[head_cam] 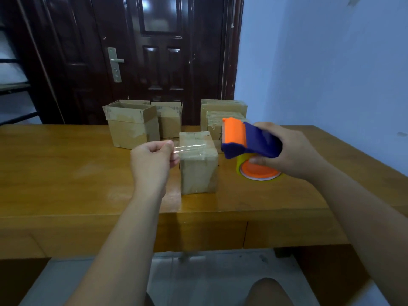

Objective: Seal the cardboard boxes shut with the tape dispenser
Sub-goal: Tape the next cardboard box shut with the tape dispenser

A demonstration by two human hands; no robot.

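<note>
My left hand [152,160] is curled, with thumb and forefinger pinching the free end of a strip of clear tape [189,149]. From those fingertips the strip runs level to their right, over the top of the small closed box [198,171] and toward my other hand. I cannot tell whether it is stuck to the cardboard or lies just above it. That box stands just beside my left hand on the fingertip side, close to my knuckles.

My right hand [293,151] is wrapped round the blue handle of the tape dispenser [249,140], fingers closed firmly on it. The dispenser's orange front points away from my palm toward my left hand. It is held up off the table, just past the far side of the small box. The tape roll [258,173], yellowish with an orange hub, sits under the handle, right below my right fingers.

Beyond my left hand, farther out on the wooden table [66,173], an open box [132,129] stands with its flaps up. A second open box [170,120] is just behind it. Beyond the dispenser's orange front are two taped boxes [223,107], one behind the other and partly hidden by the dispenser. Past all the boxes is a dark door [154,51], and a pale wall [331,62] rises beyond my right hand.
</note>
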